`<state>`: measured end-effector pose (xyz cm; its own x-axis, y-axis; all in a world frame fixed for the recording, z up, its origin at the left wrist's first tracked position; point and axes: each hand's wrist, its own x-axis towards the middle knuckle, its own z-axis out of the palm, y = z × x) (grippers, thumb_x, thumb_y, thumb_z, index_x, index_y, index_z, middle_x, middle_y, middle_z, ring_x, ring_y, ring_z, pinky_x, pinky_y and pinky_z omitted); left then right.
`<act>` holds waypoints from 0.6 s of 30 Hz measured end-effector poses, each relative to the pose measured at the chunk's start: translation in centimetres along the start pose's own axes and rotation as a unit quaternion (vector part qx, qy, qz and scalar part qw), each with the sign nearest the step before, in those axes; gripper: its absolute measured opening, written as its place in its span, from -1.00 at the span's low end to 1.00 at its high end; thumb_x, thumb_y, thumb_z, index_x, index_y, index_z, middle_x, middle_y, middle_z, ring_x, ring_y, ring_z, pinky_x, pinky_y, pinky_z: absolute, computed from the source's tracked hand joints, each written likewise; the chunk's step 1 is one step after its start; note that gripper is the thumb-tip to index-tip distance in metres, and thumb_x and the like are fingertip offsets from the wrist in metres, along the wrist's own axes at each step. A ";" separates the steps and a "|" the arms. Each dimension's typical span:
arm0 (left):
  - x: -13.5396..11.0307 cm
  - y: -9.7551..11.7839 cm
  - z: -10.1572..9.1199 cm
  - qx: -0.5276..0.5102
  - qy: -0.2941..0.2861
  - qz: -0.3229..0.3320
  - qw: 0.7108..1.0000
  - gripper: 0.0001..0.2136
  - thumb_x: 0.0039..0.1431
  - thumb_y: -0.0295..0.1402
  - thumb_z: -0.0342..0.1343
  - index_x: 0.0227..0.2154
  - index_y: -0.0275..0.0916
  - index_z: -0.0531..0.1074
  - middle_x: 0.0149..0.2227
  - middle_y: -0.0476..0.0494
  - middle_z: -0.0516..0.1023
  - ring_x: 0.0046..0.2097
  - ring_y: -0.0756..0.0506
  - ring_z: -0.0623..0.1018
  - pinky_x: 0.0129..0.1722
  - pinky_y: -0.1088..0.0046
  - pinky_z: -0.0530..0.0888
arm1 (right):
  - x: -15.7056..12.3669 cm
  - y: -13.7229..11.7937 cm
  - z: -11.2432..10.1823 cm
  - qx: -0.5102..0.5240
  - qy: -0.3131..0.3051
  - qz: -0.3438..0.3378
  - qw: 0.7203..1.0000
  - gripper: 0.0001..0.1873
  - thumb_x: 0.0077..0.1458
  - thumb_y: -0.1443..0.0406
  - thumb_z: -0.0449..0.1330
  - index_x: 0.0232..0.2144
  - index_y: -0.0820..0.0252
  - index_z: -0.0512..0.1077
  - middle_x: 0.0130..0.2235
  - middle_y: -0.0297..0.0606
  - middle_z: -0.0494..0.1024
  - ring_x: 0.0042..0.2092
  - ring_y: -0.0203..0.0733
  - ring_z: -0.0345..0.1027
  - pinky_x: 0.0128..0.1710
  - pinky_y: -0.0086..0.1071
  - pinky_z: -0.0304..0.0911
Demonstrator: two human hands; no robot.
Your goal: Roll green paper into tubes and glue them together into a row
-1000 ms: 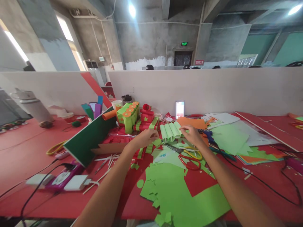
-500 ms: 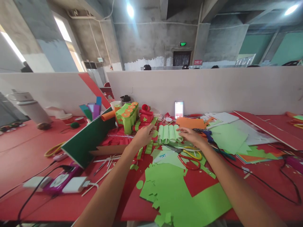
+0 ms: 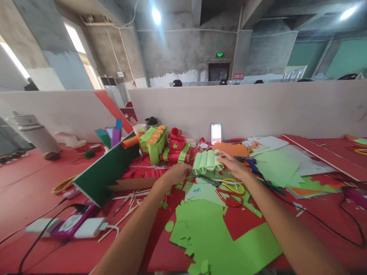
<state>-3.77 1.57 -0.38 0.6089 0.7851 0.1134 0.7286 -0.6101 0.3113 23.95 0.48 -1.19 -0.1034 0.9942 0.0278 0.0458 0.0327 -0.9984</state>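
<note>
- We count four light green paper rolls (image 3: 207, 162), lying side by side in one row on the table's far half, just in front of the propped phone (image 3: 216, 133).
- Two hands are in view: our left hand (image 3: 177, 172) and our right hand (image 3: 233, 165), one at each end of the row.
- The right fingers (image 3: 223, 156) are stretched out and close together, their tips touching the rightmost roll.
- The left fingers are curled in narrow, just beside the leftmost roll; we cannot tell whether they hold anything.
- We see two pairs of scissors, red-handled (image 3: 229, 196) and yellow-handled (image 3: 235, 185), overlapping under the right wrist, and a third yellow pair (image 3: 61, 185) well apart to the left.
- The red table (image 3: 31, 168) is strewn with cut green paper (image 3: 218, 236), and a dark green board (image 3: 107, 168) stands tilted.
- A white partition (image 3: 258, 110) backs the table, with bare concrete walls beyond.
</note>
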 end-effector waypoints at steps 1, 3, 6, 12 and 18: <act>0.1 0.0 0.1 -0.021 -0.016 0.013 1.000 -0.67 -0.07 -0.66 -0.07 -0.40 -0.19 0.54 -0.31 -0.12 0.58 -0.27 -0.11 0.54 -0.32 0.47 0.35 | 0.0 -0.3 -0.2 0.030 0.001 -0.004 1.000 -0.67 -0.07 0.18 0.27 -0.19 0.02 0.40 -0.42 -0.43 0.40 -0.50 -0.33 0.27 -0.55 -0.48 0.24; 0.2 -0.1 0.2 -0.055 -0.027 0.028 0.998 -0.66 -0.11 -0.68 -0.09 -0.46 -0.20 0.54 -0.32 -0.11 0.58 -0.27 -0.10 0.53 -0.29 0.47 0.38 | 0.0 -0.8 -0.7 0.077 0.016 -0.026 0.997 -0.66 -0.09 0.18 0.29 -0.19 0.02 0.41 -0.41 -0.42 0.42 -0.46 -0.32 0.30 -0.53 -0.49 0.27; 0.4 -0.2 0.7 -0.064 -0.002 0.012 0.998 -0.70 -0.01 -0.59 -0.06 -0.33 -0.20 0.53 -0.28 -0.13 0.57 -0.26 -0.12 0.53 -0.27 0.43 0.40 | 0.0 -1.4 -1.1 0.118 0.045 -0.062 0.990 -0.62 -0.12 0.19 0.33 -0.18 0.02 0.41 -0.42 -0.42 0.44 -0.43 -0.30 0.33 -0.50 -0.50 0.29; 0.8 -0.2 2.0 -0.059 0.033 -0.047 0.997 -0.69 0.04 -0.33 0.15 -0.11 -0.21 0.41 -0.28 -0.13 0.54 -0.30 -0.12 0.50 -0.35 0.45 0.36 | -0.2 -1.7 -1.0 0.143 0.060 -0.079 0.985 -0.62 -0.13 0.21 0.34 -0.19 0.03 0.43 -0.43 -0.41 0.45 -0.42 -0.29 0.35 -0.48 -0.49 0.33; 0.9 -0.3 1.7 -0.069 0.071 -0.060 0.993 -0.94 0.02 -0.41 0.10 -0.39 -0.20 0.43 -0.45 -0.04 0.47 -0.42 -0.06 0.44 -0.45 0.48 0.27 | 0.2 -1.4 -1.2 0.200 0.071 -0.075 0.974 -0.64 -0.11 0.23 0.32 -0.18 0.00 0.42 -0.37 -0.41 0.48 -0.38 -0.29 0.37 -0.46 -0.48 0.36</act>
<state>-2.90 2.21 -1.99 0.4637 0.8640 0.1959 0.7373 -0.4990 0.4555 25.08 0.71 0.23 0.0604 0.9865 0.1522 -0.3521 0.1637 -0.9215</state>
